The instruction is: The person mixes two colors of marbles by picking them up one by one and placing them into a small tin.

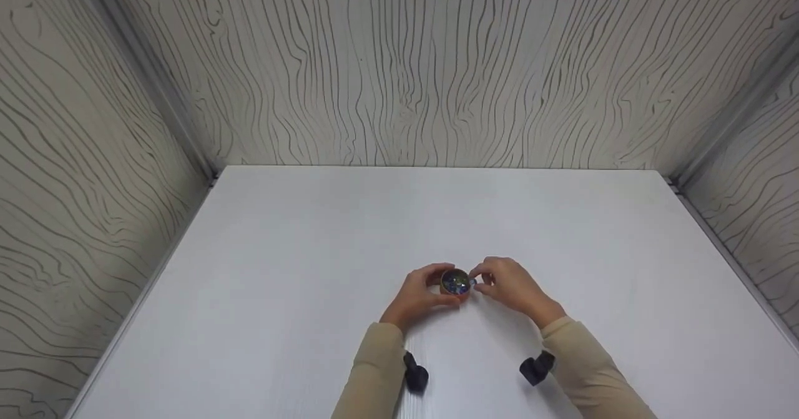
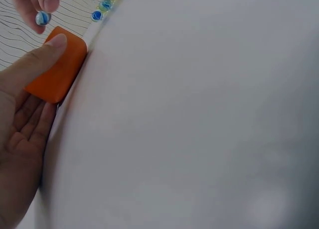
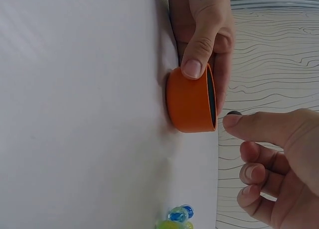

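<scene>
My left hand [image 1: 415, 295] holds a small round orange cup [image 3: 189, 105] from its left side, thumb on the near wall and fingers around the far side. The cup stands upright on the white table, and in the head view glassy marbles [image 1: 456, 283] show inside it. At the cup's right rim, my right hand [image 1: 510, 285] pinches one clear marble with a blue swirl [image 2: 43, 18] between thumb and fingertip. The right wrist view shows that marble mostly hidden behind the thumb.
Several blue and yellow-green glass marbles [image 2: 105, 5] lie together on the white table [image 1: 299, 231], close to the cup. Wood-grain patterned panels [image 1: 406, 69] rise behind the table and at both sides. A black wrist camera [image 1: 416, 376] sits on each forearm.
</scene>
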{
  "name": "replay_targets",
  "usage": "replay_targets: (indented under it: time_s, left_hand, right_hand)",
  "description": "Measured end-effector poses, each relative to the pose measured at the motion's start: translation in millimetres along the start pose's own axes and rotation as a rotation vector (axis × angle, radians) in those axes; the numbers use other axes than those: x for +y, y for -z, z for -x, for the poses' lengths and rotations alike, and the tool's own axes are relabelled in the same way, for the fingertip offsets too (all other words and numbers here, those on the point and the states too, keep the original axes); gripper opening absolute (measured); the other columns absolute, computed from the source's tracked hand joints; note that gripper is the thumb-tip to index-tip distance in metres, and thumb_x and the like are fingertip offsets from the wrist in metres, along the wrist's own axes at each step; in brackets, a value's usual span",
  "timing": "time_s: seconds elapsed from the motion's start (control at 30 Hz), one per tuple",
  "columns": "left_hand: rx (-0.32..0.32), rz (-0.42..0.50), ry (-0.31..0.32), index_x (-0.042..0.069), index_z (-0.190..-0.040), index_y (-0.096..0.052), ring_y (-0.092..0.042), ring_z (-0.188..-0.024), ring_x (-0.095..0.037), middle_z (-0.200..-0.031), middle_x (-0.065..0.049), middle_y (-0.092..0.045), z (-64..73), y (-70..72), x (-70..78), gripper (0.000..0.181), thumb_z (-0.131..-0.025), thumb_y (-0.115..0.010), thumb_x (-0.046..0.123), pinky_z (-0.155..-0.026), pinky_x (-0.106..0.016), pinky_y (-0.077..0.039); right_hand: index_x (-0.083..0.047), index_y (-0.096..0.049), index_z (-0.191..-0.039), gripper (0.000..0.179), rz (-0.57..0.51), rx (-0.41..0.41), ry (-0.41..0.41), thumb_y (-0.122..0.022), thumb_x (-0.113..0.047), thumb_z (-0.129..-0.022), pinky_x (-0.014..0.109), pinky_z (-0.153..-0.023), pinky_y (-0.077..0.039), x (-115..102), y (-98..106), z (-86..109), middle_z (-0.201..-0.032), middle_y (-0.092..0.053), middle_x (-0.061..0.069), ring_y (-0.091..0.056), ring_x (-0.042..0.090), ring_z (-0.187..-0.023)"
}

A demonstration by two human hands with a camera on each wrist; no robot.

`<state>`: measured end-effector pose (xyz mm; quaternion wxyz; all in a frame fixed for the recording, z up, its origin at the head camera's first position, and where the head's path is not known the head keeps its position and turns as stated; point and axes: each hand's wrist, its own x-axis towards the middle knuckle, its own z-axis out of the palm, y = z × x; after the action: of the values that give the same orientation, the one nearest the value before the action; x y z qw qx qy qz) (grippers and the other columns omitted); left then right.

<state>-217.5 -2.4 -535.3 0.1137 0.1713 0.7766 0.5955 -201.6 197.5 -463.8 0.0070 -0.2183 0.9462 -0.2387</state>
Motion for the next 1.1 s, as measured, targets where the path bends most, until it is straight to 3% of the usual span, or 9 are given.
replay_targets:
  time_s: [0.23,0.77,1.1]
  left_hand:
    - [-0.009,0.033,-0.010,0.006,-0.131,-0.057,-0.063,-0.120,-0.024,-0.129,-0.009,-0.065,0.1,0.0,-2.7,0.063,-0.073,-0.082,0.011,-0.110,-0.039,-0.045]
    - [-0.017,0.008,-0.033,0.002,-0.132,-0.055,-0.063,-0.119,-0.027,-0.130,-0.013,-0.064,0.4,0.4,-0.9,0.065,-0.074,-0.082,0.011,-0.108,-0.036,-0.047]
    - [-0.011,0.007,-0.006,0.007,-0.132,-0.056,-0.064,-0.119,-0.022,-0.130,-0.008,-0.064,0.1,0.0,-0.1,0.066,-0.073,-0.083,0.015,-0.109,-0.034,-0.046]
  right_hand:
    - [-0.004,-0.075,-0.096,0.016,-0.009,-0.010,0.005,-0.073,-0.002,-0.079,0.019,-0.058,-0.036,-1.9,-2.4,-2.0,-0.070,-0.056,0.000,-0.043,0.007,-0.067]
    - [-0.004,-0.074,-0.095,0.017,-0.001,-0.017,-0.007,-0.071,-0.002,-0.079,0.019,-0.059,-0.036,-4.4,-7.7,-5.4,-0.071,-0.057,0.001,-0.044,0.007,-0.067]
    - [-0.004,-0.075,-0.094,0.016,-0.002,-0.015,-0.002,-0.071,-0.003,-0.079,0.019,-0.059,-0.037,-4.6,-8.3,-7.2,-0.071,-0.058,0.001,-0.045,0.007,-0.067]
